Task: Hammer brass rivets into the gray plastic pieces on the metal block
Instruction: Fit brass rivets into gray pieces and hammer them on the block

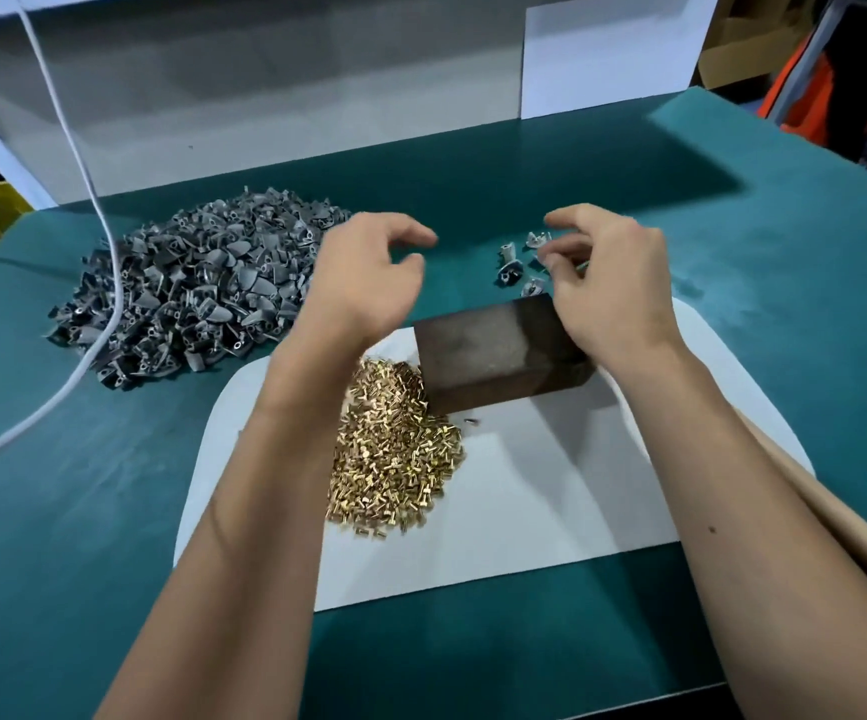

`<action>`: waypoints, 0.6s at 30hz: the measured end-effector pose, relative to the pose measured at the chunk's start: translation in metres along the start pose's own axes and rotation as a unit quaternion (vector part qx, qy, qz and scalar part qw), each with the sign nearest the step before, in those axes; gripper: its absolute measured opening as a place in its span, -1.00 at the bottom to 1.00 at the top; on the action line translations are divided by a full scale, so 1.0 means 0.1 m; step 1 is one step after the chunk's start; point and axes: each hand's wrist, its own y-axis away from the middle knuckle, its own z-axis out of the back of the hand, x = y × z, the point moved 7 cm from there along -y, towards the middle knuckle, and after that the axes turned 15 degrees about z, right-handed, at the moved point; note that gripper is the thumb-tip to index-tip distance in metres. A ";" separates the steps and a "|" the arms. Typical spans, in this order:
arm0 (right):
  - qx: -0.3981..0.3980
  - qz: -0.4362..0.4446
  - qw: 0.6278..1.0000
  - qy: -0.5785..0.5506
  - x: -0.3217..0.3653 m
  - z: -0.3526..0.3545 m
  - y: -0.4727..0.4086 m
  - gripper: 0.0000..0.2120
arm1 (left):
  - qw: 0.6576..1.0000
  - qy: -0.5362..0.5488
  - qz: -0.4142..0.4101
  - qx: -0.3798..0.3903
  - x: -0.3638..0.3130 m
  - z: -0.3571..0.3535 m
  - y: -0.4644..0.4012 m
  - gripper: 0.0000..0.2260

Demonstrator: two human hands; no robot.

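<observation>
Both hands hover above the far end of the metal block (499, 350), which lies on a white mat (550, 501) on the green bench (109, 485). The left hand (363, 283) is empty, its fingers loosely curled and apart. The right hand (613, 283) has its fingers curled; whether they pinch a small piece is hidden from view.

No gray piece sits on the block yet. The large heap of gray plastic pieces (187, 293) lies to the left, well apart from the block, and a few loose gray pieces (517, 262) lie just beyond it, near the right fingertips. The pile of brass rivets (395, 454) rests on the mat, touching the block's near left corner. A wooden handle (836, 522), probably the hammer's, lies under the right forearm.

Risks from here:
- The rivet pile crowds the block, so a sweep of the left forearm could scatter rivets across the mat.
- A rivet is tiny, so a loose pinch could drop it back into the pile.
- The right forearm could knock the handle when it reaches back.
- The white cable (103, 241) over the gray heap could snag and drag pieces off.
</observation>
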 end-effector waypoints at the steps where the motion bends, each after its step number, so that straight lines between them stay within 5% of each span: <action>1: -0.004 0.025 1.000 -0.005 0.11 0.00 0.01 -0.71 | 1.000 0.015 0.012 -0.021 0.15 0.12 0.05 -0.74; 4: 0.033 0.149 0.988 -0.010 0.61 -0.12 0.09 -0.76 | 0.996 0.032 0.049 -0.074 0.62 0.39 0.20 -0.76; 8: 0.258 0.306 0.917 -0.001 1.33 -0.62 0.30 -0.84 | 0.989 0.032 0.088 -0.110 1.11 0.58 0.32 -0.73; 13: 0.445 0.345 0.822 0.090 1.57 -1.13 0.57 -0.73 | 0.994 0.020 0.095 -0.054 1.33 0.54 0.31 -0.66; 18: 0.463 0.308 0.829 0.058 1.56 -1.25 0.57 -0.90 | 0.995 -0.003 0.095 -0.007 1.31 0.45 0.32 -0.76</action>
